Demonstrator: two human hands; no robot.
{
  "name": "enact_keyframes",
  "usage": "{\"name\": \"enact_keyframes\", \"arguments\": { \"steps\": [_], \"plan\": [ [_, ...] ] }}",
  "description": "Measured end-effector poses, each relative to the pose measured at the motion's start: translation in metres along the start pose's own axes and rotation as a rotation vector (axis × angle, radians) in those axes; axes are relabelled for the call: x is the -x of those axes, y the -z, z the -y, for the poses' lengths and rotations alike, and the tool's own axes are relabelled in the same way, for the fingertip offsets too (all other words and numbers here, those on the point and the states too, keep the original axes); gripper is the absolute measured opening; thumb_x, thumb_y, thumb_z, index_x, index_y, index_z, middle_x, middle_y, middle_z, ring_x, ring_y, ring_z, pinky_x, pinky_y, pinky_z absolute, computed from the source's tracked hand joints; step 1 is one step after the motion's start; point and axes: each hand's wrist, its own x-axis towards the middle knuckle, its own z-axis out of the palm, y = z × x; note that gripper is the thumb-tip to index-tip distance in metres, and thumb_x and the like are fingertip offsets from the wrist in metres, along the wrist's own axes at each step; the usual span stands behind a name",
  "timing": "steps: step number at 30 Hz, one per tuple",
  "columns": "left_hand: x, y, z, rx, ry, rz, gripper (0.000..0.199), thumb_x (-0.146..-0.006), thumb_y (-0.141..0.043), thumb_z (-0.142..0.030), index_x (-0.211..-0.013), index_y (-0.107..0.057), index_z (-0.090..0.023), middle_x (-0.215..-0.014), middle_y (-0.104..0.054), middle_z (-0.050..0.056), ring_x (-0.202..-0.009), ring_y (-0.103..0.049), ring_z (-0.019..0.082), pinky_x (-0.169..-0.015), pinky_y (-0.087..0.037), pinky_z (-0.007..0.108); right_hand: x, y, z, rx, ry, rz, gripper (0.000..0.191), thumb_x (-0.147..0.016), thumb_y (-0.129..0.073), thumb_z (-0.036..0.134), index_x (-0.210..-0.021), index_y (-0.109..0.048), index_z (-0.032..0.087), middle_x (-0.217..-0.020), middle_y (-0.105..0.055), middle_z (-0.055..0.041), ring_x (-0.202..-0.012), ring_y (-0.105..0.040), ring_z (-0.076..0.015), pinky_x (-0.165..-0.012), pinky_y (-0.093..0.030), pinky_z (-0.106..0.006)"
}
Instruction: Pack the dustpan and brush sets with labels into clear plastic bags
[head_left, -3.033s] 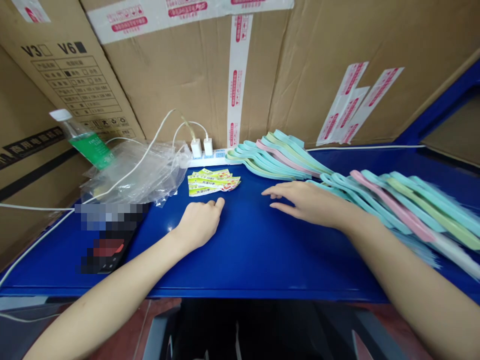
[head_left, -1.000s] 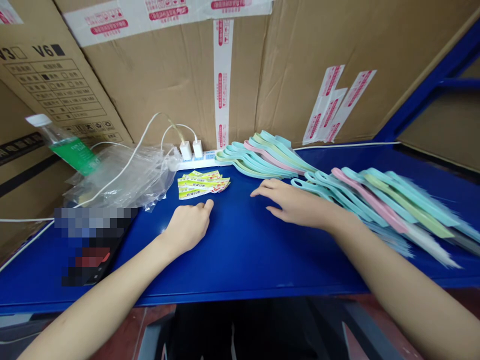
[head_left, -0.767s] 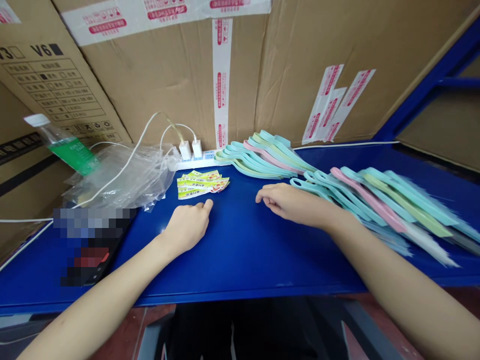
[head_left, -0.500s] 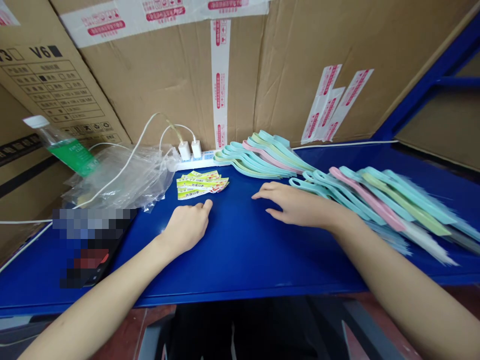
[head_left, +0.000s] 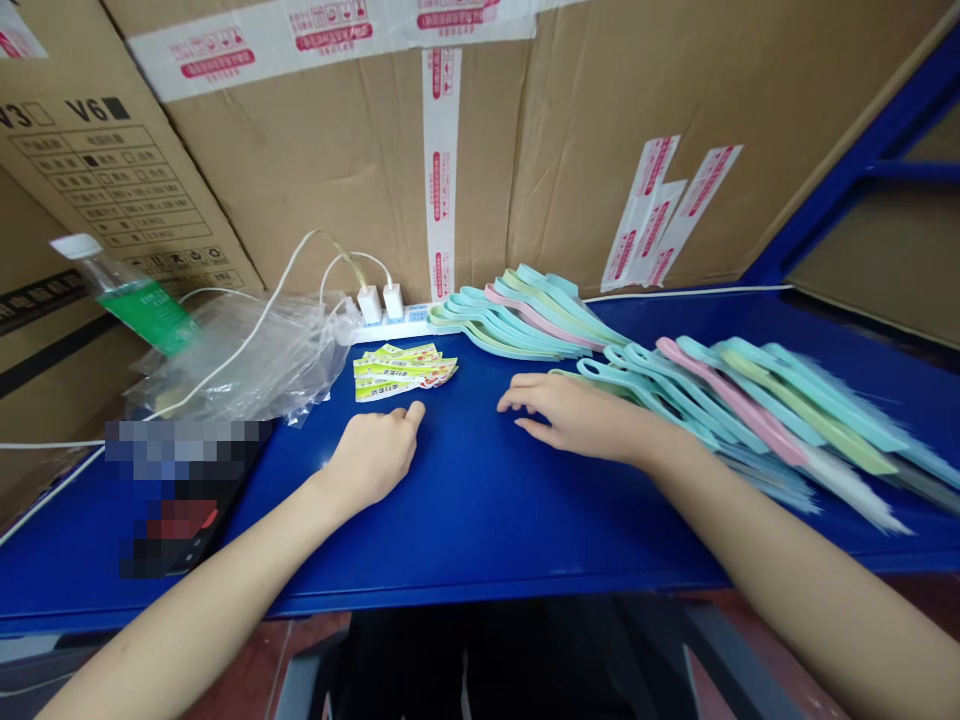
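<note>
On the tabletop (head_left: 465,530), paper strips (head_left: 397,375) lie just beyond the left hand (head_left: 377,452), the power strip (head_left: 414,322) behind them before a cardboard box (head_left: 360,180). Farther left are plastic bags (head_left: 289,360), a bottle (head_left: 146,312) tilted at their far end. Right of the right hand (head_left: 566,412) lie brushes (head_left: 735,395); behind it, looped handles (head_left: 541,316).

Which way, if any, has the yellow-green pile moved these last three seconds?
No, no visible move: the yellow-green pile sits in the same spot in front of the white power strip; the camera view shifted.
</note>
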Motion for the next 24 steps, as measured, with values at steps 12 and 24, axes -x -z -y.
{"name": "enact_keyframes", "arguments": {
  "steps": [12,24],
  "plan": [
    [0.001,0.002,0.0,0.0,0.004,0.004,0.032,-0.097,-0.03,-0.016,-0.119,-0.052,-0.015,-0.101,-0.072,0.016,-0.088,-0.073,0.03,-0.074,-0.055,0.04,-0.002,0.004,-0.006,-0.042,-0.031,0.03,0.018,-0.087,-0.055,0.012,-0.096,-0.069,0.017,-0.095,-0.07,-0.0088,-0.087,-0.068,-0.0223,-0.075,-0.051,-0.033],
    [0.001,0.005,-0.001,-0.001,0.011,0.023,0.03,-0.097,-0.031,-0.016,-0.119,-0.052,-0.015,-0.103,-0.072,0.016,-0.09,-0.073,0.032,-0.074,-0.054,0.04,0.002,0.015,0.003,-0.005,-0.071,0.09,0.016,-0.088,-0.061,0.016,-0.103,-0.067,0.017,-0.104,-0.068,-0.0103,-0.096,-0.066,-0.0242,-0.08,-0.049,-0.034]
  ]
}}
